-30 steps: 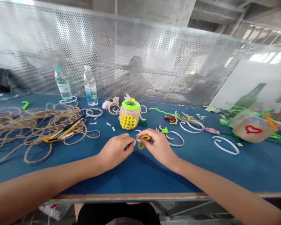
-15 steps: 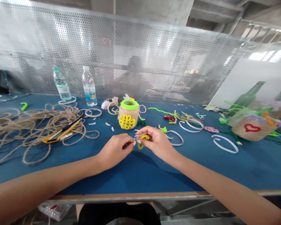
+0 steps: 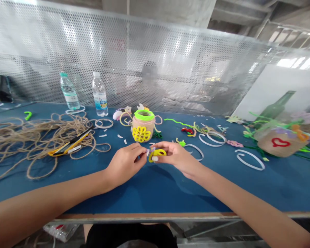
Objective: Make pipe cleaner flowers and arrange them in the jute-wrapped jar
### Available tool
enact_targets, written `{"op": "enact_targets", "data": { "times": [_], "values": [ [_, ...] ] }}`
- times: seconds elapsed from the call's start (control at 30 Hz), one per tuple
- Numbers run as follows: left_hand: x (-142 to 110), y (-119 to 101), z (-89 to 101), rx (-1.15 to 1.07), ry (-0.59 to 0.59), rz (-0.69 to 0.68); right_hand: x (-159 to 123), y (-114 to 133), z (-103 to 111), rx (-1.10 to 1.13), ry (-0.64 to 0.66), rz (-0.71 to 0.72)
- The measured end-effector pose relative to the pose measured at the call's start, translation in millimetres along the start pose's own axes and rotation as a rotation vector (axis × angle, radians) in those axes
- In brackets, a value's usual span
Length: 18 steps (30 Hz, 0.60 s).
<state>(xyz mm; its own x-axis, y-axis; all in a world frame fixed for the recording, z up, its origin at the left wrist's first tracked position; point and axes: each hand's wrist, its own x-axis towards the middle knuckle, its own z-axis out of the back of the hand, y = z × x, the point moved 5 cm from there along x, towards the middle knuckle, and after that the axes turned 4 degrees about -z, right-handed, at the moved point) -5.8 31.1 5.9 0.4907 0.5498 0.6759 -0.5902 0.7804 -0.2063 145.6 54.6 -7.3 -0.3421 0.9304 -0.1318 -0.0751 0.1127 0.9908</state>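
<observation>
Between my two hands, above the blue table, is a looped yellow pipe cleaner (image 3: 158,153) with a small purple piece beside it. My right hand (image 3: 177,156) pinches the yellow loops between thumb and fingers. My left hand (image 3: 129,160) is closed at the purple end, fingertips pressed together on it. Just beyond my hands stands a jar (image 3: 151,125) with a bright green rim and a beige wrapped body. A yellow pipe-cleaner flower (image 3: 141,134) sits on the jar's front.
Tangled twine (image 3: 49,137) spreads over the left, with a yellow utility knife (image 3: 71,143) on it. Two water bottles (image 3: 100,96) stand behind. White strip coils (image 3: 250,160), pipe-cleaner scraps and a beige pot with a red heart (image 3: 280,142) lie rightward. A perforated metal screen (image 3: 186,69) backs the table.
The yellow loops have turned in my right fingers and now lie flatter, more of them showing. Both hands stay close together in nearly the same place.
</observation>
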Motion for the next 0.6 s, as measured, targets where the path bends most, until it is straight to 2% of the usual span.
{"op": "enact_targets", "data": {
  "times": [0.07,0.2,0.47,0.6],
  "values": [
    [-1,-2,1.4,0.086,-0.016,-0.08,0,-1,-1,0.034,0.001,-0.01],
    [-2,-6,1.9,0.228,0.007,-0.2,0,3,-1,0.034,-0.015,0.092],
    [1,-18,2.8,0.42,0.123,-0.404,-2,10,-2,-0.078,0.024,0.276],
    [1,-19,2.6,0.467,0.143,-0.432,-2,7,-3,-0.041,0.034,0.258]
  ]
}}
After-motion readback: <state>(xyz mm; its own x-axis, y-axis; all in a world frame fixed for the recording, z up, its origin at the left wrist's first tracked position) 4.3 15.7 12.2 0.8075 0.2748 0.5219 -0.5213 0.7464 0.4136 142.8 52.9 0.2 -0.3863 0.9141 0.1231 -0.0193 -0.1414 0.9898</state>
